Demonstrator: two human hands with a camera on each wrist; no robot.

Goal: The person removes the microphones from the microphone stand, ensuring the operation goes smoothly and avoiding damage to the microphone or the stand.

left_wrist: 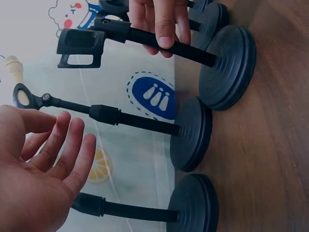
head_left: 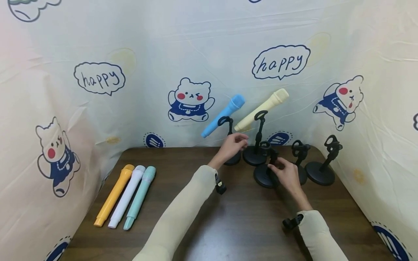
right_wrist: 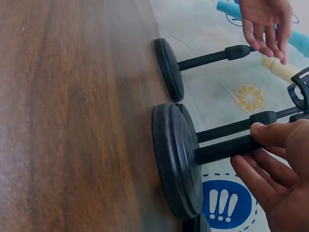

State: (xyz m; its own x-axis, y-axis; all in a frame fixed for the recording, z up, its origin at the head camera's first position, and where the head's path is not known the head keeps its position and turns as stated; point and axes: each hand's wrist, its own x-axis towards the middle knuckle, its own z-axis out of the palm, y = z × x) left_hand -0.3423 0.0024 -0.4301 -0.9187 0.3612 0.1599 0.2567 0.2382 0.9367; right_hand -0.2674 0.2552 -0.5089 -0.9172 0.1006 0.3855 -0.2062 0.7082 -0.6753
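Observation:
My right hand [head_left: 287,175] pinches the pole of a black microphone stand [head_left: 263,177], thumb and fingers around it in the right wrist view; its round base is at the table. My left hand [head_left: 231,148] holds nothing, its fingers loosely bent near two stands at the back. The blue microphone [head_left: 217,121] slants at the clip of the left stand [head_left: 233,158], partly hidden by my hand. A cream microphone [head_left: 258,115] slants at the clip of the neighbouring stand [head_left: 253,156]. The clip of the held stand shows no microphone.
Two more black stands, one [head_left: 303,173] partly behind my right hand and one [head_left: 320,174] at the right edge, hold no microphones. Orange [head_left: 114,195], white [head_left: 127,195] and teal [head_left: 140,197] microphones lie side by side on the table's left. A printed cloth [head_left: 147,90] hangs around the table.

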